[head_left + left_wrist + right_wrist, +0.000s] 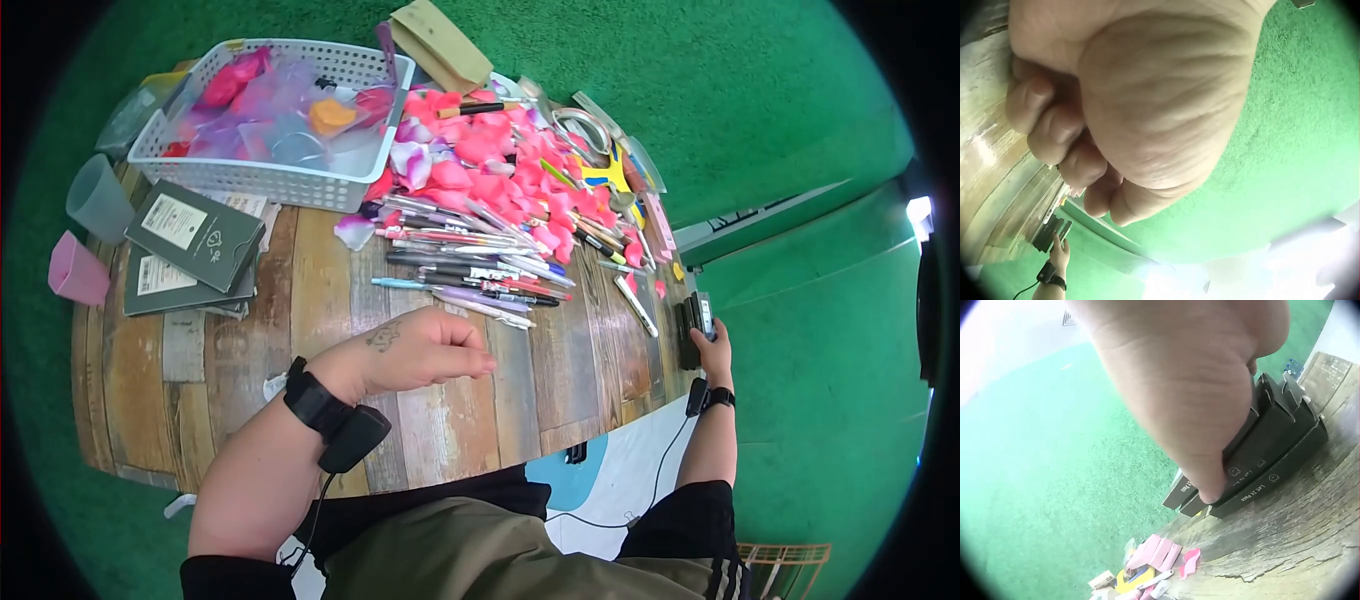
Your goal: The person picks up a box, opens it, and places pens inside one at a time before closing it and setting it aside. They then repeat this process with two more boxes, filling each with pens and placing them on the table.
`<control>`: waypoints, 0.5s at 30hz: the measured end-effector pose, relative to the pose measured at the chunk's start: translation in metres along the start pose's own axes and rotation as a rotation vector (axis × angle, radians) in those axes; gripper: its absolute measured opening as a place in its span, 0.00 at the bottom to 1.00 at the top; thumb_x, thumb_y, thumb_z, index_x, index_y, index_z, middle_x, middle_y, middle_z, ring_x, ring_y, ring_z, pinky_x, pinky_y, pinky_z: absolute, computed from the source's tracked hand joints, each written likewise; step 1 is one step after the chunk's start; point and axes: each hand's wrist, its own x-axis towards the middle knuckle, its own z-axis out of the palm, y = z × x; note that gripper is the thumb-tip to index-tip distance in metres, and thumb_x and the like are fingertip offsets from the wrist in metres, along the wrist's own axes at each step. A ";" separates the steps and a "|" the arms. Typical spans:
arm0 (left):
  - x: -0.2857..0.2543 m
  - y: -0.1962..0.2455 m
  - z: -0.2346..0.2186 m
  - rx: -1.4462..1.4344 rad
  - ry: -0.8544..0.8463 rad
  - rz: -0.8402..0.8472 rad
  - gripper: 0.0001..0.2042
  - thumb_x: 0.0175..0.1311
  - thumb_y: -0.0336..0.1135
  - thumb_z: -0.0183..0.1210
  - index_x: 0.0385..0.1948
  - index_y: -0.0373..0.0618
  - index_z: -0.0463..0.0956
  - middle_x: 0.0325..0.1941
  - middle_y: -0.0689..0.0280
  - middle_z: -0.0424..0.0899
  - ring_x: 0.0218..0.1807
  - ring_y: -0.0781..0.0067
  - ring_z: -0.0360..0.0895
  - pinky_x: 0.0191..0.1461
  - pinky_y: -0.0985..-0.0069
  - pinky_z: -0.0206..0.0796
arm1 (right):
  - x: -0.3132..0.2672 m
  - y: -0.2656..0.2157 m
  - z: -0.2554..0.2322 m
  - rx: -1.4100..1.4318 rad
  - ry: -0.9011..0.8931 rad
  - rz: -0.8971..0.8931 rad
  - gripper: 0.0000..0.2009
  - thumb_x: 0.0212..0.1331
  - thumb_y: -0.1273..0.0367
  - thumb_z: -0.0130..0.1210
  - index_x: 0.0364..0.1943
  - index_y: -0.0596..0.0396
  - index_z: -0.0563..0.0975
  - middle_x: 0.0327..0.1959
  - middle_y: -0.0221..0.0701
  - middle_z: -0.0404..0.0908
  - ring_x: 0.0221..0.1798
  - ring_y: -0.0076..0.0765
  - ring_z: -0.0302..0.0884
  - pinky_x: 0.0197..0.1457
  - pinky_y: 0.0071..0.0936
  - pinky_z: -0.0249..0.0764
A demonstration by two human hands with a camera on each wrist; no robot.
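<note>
My left hand point(425, 350) is over the near middle of the wooden table, its fingers loosely curled with nothing in them. In the left wrist view its bent fingers point(1063, 125) lie close to the palm. At the table's right end, my right hand point(713, 350) grips dark boxes point(690, 330) from a small stack. The right wrist view shows the thumb point(1213, 487) against the stack's side, while the other fingers are mostly hidden. White print reading "Let It Pass" marks the lower box point(1272, 472), which rests on the wood.
Several pens point(480, 275) lie in rows beside a heap of pink petals point(470, 170). A white perforated basket point(270, 175) holds bagged petals. Two dark boxes point(195, 235) are stacked at left, near a clear cup point(100, 195) and pink cup point(78, 270). A white pen point(636, 306) lies alone.
</note>
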 end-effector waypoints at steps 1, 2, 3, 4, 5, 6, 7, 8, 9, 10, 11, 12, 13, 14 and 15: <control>0.000 -0.002 -0.001 -0.011 -0.004 0.000 0.09 0.76 0.37 0.64 0.35 0.42 0.82 0.22 0.80 0.69 0.23 0.90 0.59 0.26 0.81 0.48 | 0.001 -0.004 -0.002 -0.010 0.043 -0.019 0.40 0.58 0.56 0.74 0.72 0.64 0.72 0.58 0.43 0.84 0.58 0.40 0.82 0.64 0.35 0.76; 0.001 -0.004 -0.003 -0.054 -0.007 0.004 0.09 0.76 0.37 0.64 0.36 0.42 0.82 0.23 0.80 0.69 0.23 0.89 0.59 0.26 0.81 0.48 | -0.002 -0.017 -0.005 -0.018 0.085 -0.039 0.40 0.59 0.56 0.74 0.71 0.64 0.72 0.59 0.42 0.84 0.58 0.40 0.82 0.64 0.36 0.76; 0.002 -0.005 -0.005 -0.095 -0.011 0.007 0.08 0.76 0.37 0.64 0.37 0.42 0.81 0.23 0.79 0.70 0.23 0.88 0.60 0.26 0.81 0.49 | -0.004 -0.030 -0.007 0.019 0.183 -0.085 0.37 0.60 0.58 0.73 0.70 0.64 0.74 0.57 0.39 0.84 0.55 0.37 0.82 0.62 0.34 0.76; 0.003 -0.007 -0.005 -0.137 -0.016 0.008 0.08 0.75 0.37 0.64 0.38 0.42 0.81 0.23 0.78 0.70 0.23 0.88 0.61 0.26 0.81 0.49 | 0.003 -0.040 -0.007 0.112 0.197 -0.103 0.34 0.62 0.60 0.71 0.70 0.63 0.74 0.56 0.37 0.84 0.53 0.33 0.81 0.60 0.31 0.76; 0.002 -0.010 -0.006 -0.156 0.031 0.043 0.08 0.75 0.36 0.64 0.39 0.43 0.81 0.24 0.77 0.71 0.23 0.87 0.62 0.26 0.81 0.50 | -0.018 -0.093 -0.016 0.241 0.156 -0.097 0.33 0.64 0.62 0.70 0.70 0.62 0.74 0.55 0.34 0.84 0.51 0.31 0.80 0.58 0.30 0.76; 0.001 -0.014 -0.009 -0.169 0.060 0.072 0.07 0.75 0.36 0.64 0.40 0.43 0.80 0.25 0.76 0.72 0.23 0.86 0.63 0.26 0.81 0.52 | -0.025 -0.123 -0.019 0.438 0.023 -0.075 0.32 0.65 0.63 0.68 0.72 0.62 0.73 0.57 0.34 0.84 0.53 0.32 0.80 0.59 0.31 0.76; 0.006 -0.019 -0.010 -0.181 0.061 0.094 0.07 0.75 0.36 0.63 0.41 0.43 0.80 0.25 0.75 0.72 0.23 0.84 0.65 0.26 0.81 0.53 | -0.053 -0.180 -0.026 0.597 -0.095 -0.180 0.32 0.66 0.65 0.68 0.73 0.61 0.72 0.60 0.37 0.83 0.58 0.33 0.80 0.61 0.31 0.76; 0.007 -0.021 -0.010 -0.257 0.110 0.102 0.08 0.76 0.38 0.62 0.43 0.43 0.79 0.27 0.73 0.75 0.24 0.84 0.68 0.25 0.81 0.57 | -0.070 -0.217 -0.027 0.602 -0.146 -0.307 0.35 0.60 0.68 0.72 0.71 0.67 0.71 0.59 0.38 0.83 0.60 0.32 0.81 0.65 0.31 0.77; 0.003 -0.020 -0.011 -0.334 0.161 0.101 0.10 0.77 0.40 0.60 0.46 0.44 0.78 0.28 0.71 0.77 0.24 0.83 0.72 0.25 0.81 0.61 | -0.083 -0.238 -0.022 0.554 -0.176 -0.432 0.36 0.57 0.67 0.74 0.70 0.63 0.73 0.61 0.39 0.83 0.61 0.35 0.81 0.64 0.33 0.77; 0.007 -0.012 -0.005 -0.487 0.212 0.207 0.14 0.81 0.45 0.54 0.53 0.45 0.76 0.35 0.66 0.82 0.28 0.77 0.81 0.27 0.78 0.72 | -0.128 -0.306 -0.038 0.307 -0.214 -0.895 0.36 0.53 0.66 0.77 0.69 0.56 0.76 0.61 0.40 0.83 0.61 0.41 0.82 0.64 0.37 0.78; 0.007 -0.013 -0.015 -0.552 0.108 0.253 0.20 0.83 0.50 0.49 0.62 0.45 0.73 0.49 0.59 0.85 0.41 0.68 0.88 0.38 0.71 0.83 | -0.144 -0.332 -0.027 0.393 -0.284 -0.994 0.36 0.49 0.65 0.78 0.67 0.51 0.78 0.58 0.42 0.83 0.60 0.50 0.81 0.63 0.41 0.78; 0.008 -0.010 -0.009 -0.569 0.178 0.264 0.21 0.84 0.50 0.49 0.64 0.44 0.72 0.52 0.58 0.85 0.45 0.67 0.88 0.41 0.69 0.84 | -0.160 -0.354 -0.017 0.369 -0.253 -1.110 0.35 0.46 0.65 0.77 0.64 0.52 0.79 0.56 0.42 0.83 0.60 0.53 0.81 0.63 0.44 0.78; 0.006 -0.004 0.002 -0.577 0.262 0.280 0.23 0.84 0.51 0.48 0.67 0.43 0.71 0.55 0.57 0.85 0.49 0.65 0.88 0.45 0.67 0.85 | -0.173 -0.371 -0.002 0.373 -0.223 -1.159 0.33 0.45 0.65 0.77 0.61 0.51 0.80 0.55 0.40 0.83 0.59 0.53 0.81 0.62 0.45 0.78; 0.002 0.001 0.004 -0.580 0.356 0.299 0.24 0.84 0.51 0.48 0.69 0.42 0.70 0.58 0.56 0.85 0.53 0.64 0.88 0.48 0.65 0.86 | -0.182 -0.387 0.019 0.408 -0.218 -1.210 0.32 0.45 0.64 0.77 0.60 0.50 0.81 0.55 0.39 0.83 0.59 0.52 0.81 0.63 0.46 0.77; -0.001 -0.012 -0.018 -0.495 0.307 0.302 0.25 0.83 0.48 0.50 0.71 0.40 0.69 0.62 0.57 0.85 0.58 0.63 0.86 0.54 0.62 0.85 | -0.188 -0.396 0.031 0.385 -0.209 -1.222 0.33 0.47 0.64 0.77 0.62 0.50 0.80 0.58 0.40 0.82 0.61 0.53 0.80 0.65 0.45 0.77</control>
